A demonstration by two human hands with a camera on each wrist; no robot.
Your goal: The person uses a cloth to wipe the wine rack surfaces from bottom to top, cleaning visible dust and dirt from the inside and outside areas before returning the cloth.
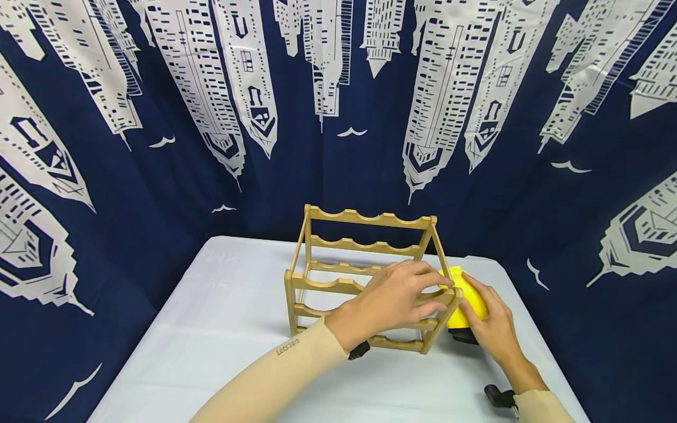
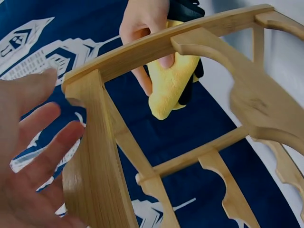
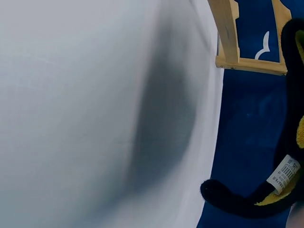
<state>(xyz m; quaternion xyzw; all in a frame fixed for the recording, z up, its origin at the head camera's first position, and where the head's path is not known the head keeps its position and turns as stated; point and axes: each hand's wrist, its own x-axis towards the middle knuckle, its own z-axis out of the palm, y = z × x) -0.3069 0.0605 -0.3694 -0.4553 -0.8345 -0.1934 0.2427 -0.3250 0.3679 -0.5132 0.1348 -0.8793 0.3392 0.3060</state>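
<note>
A light wooden rack (image 1: 338, 286) with scalloped rails stands upright on the white-covered table. My left hand (image 1: 394, 296) reaches over its front right top corner. In the left wrist view the fingers of that hand (image 2: 33, 137) are spread beside a flat wooden post (image 2: 97, 166), gripping nothing. Just right of the rack, my right hand (image 1: 494, 326) holds a yellow-and-black plush toy (image 1: 468, 302), thumb on one side and fingers on the other. In the right wrist view the toy (image 3: 287, 137) shows a black curved limb and a white label (image 3: 283, 174).
The white table cover (image 1: 211, 317) extends left of the rack and in front of it. Behind and around the table hangs a dark blue cloth (image 1: 328, 170) printed with white buildings and birds. Black straps (image 1: 499, 396) sit at the wrists.
</note>
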